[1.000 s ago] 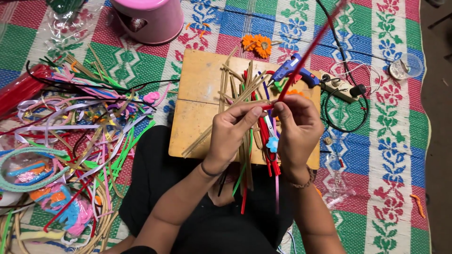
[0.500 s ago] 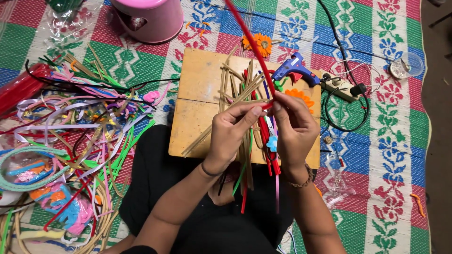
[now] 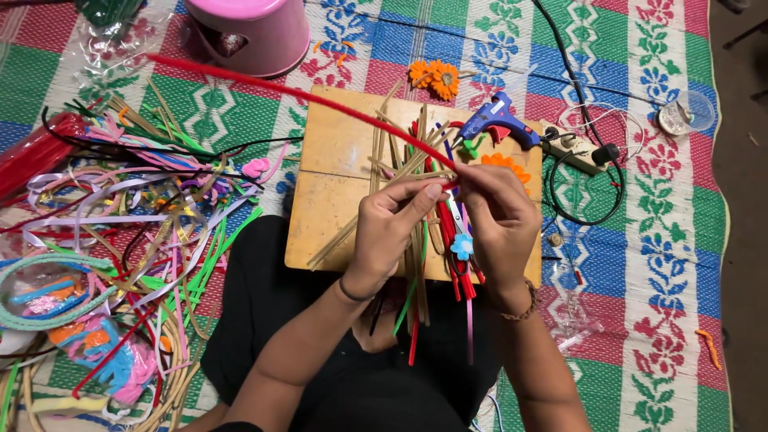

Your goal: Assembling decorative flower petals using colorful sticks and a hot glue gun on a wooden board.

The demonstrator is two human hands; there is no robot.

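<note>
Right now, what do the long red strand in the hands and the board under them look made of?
Red strand: seems a fuzzy pipe cleaner, matte; it holds a long bend, pinched between left hand and right hand. Board: looks like bare wood, pale, unvarnished, with a seam across it.

Left hand (image 3: pixel 394 232) and right hand (image 3: pixel 498 228) raised together, fingertips pinched

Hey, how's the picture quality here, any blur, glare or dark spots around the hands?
Head view: even, soft light, no harsh glare; the left hand and right hand are fairly sharp, the long red fuzzy pipe cleaner slightly smeared; the right edge past the woven patterned mat falls dark.
</note>
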